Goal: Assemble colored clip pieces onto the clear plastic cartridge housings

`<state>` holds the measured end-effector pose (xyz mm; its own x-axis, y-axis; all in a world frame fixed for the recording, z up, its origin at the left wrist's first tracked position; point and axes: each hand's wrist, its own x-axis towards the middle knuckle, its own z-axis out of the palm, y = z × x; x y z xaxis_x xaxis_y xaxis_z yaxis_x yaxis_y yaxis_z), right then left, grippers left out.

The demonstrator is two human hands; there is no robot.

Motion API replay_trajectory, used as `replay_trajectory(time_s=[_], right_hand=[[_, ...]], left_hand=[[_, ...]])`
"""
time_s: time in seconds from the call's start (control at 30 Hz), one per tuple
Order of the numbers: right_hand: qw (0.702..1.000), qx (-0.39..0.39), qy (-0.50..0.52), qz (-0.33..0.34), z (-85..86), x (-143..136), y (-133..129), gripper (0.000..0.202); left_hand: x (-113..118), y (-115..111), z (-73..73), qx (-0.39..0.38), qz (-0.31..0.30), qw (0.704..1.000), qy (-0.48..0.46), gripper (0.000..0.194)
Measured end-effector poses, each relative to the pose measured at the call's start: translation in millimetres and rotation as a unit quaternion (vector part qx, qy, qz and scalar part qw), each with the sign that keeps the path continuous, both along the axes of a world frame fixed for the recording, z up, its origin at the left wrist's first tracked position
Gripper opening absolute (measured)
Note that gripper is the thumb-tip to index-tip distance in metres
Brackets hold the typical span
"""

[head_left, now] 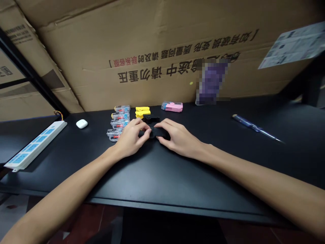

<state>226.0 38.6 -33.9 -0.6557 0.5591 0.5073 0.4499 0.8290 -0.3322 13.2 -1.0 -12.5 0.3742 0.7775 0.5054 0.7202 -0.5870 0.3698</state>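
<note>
One black piece (152, 133) between two pinches

The left hand (130, 138) and the right hand (179, 137) each have thumb and fingers clamped on it, one grip per end; whether it touches the bench (152, 176) I cannot tell. Uneven force or a slack grip could twist it free, and black on black might hide it. Just behind lies another dark part (151, 118), then yellow pieces (143, 109). A leftward slip could knock the clear-bodied items (120, 116) beside the left hand. A screwdriver (250, 124) lies well apart, rightward.

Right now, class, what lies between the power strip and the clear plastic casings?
A white earbud case, lying on the black table; the head view shows it.
</note>
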Motion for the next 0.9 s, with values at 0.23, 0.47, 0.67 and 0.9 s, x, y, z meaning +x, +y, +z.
replay_trajectory(time_s=[0.23, 0.47, 0.67, 0.9], right_hand=[[0.993, -0.054, 0.100, -0.026, 17.8, -4.3, -15.9, 0.025], [0.982, -0.111, 0.150, -0.034, 20.5, -8.0, -25.8, 0.025], [0.978, -0.154, 0.143, 0.002, 21.2, -9.2, -24.7, 0.043], [0.970, -0.211, 0.118, -0.020, 21.6, -10.8, -25.3, 0.041]], left_hand=[[11.3, -11.2, 7.1, -0.007, -0.033, 0.997, -0.076, 0.020], [16.8, -14.1, 6.4, -0.024, -0.036, 0.984, -0.175, 0.022], [17.7, -13.8, 5.7, -0.073, -0.036, 0.971, -0.226, 0.019], [18.1, -11.5, 3.5, -0.142, -0.034, 0.944, -0.294, 0.025]])
